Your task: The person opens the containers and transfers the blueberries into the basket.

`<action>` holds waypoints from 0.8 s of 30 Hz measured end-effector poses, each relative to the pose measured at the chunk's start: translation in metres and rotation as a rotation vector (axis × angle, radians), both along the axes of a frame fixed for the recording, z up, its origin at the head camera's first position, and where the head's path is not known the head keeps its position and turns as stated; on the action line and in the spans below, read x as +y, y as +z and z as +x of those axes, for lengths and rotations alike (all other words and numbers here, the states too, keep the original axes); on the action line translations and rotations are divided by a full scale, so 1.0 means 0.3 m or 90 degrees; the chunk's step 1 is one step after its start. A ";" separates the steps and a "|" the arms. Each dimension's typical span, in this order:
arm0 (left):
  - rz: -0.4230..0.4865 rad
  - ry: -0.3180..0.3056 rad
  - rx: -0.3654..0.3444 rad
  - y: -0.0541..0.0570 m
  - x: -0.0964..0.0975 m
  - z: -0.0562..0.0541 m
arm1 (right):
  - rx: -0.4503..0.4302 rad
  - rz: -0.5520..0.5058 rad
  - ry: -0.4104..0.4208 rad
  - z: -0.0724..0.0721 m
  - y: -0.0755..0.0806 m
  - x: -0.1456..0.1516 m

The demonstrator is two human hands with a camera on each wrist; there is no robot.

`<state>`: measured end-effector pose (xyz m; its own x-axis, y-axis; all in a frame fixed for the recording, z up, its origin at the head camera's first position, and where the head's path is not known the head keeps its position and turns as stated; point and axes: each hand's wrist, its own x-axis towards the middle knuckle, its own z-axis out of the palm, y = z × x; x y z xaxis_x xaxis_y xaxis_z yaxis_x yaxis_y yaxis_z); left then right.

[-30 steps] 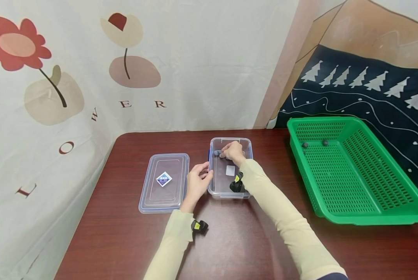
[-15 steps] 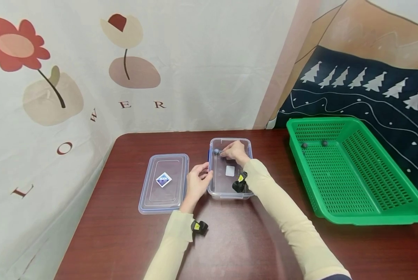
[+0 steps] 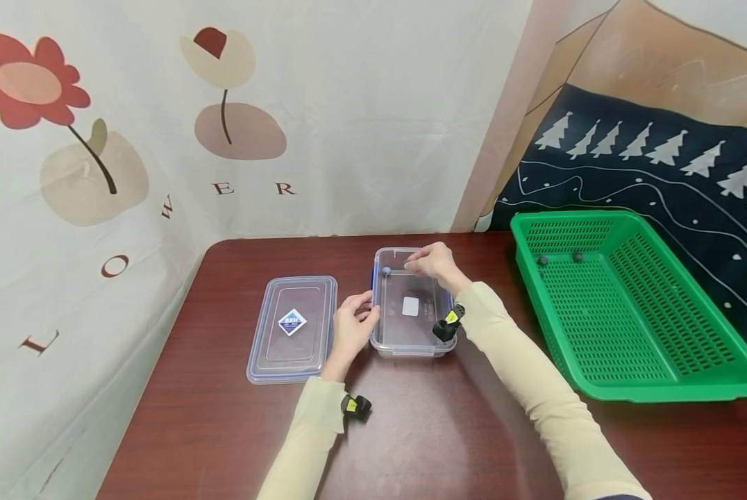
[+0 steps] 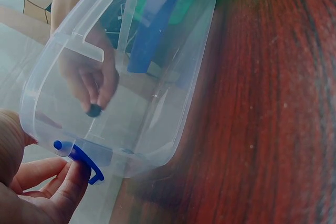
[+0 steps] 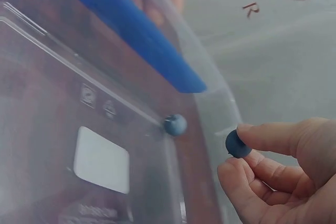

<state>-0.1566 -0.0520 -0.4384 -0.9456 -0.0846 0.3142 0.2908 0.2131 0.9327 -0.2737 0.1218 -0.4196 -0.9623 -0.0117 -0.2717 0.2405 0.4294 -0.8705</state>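
Note:
A clear plastic storage box (image 3: 411, 330) with blue clips stands lidless on the table. My left hand (image 3: 353, 323) holds its left side, the fingers at a blue clip (image 4: 84, 161) in the left wrist view. Above the box's far part, my right hand (image 3: 432, 262) pinches a dark blueberry (image 5: 238, 144) between thumb and fingertips. A second blueberry (image 5: 175, 125) lies inside, in the far left corner. Two more small dark berries (image 3: 578, 257) sit at the far end of the green basket (image 3: 642, 392).
The box's clear lid (image 3: 292, 357), with a diamond-shaped sticker, lies flat on the wooden table (image 3: 411, 430) left of the box. A printed cloth (image 3: 361, 139) hangs behind the table's far edge. The large basket stands at the right.
My right hand has risen from the box's far left corner and shifted right, carrying a blueberry. One berry stays in that corner. The left hand keeps its place on the box.

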 end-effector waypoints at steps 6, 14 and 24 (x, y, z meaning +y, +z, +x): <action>0.003 0.000 0.000 -0.006 -0.001 -0.002 | 0.007 0.014 -0.006 0.003 0.059 0.056; -0.006 0.003 -0.002 -0.002 -0.002 -0.002 | 0.017 0.024 -0.011 0.012 0.124 0.141; -0.007 0.000 0.004 -0.001 -0.002 0.000 | 0.010 0.033 -0.028 0.044 0.174 0.253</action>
<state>-0.1566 -0.0525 -0.4387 -0.9434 -0.0803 0.3217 0.2975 0.2234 0.9282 -0.2604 0.1976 -0.3676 -0.9657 0.0448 -0.2559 0.2470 0.4631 -0.8512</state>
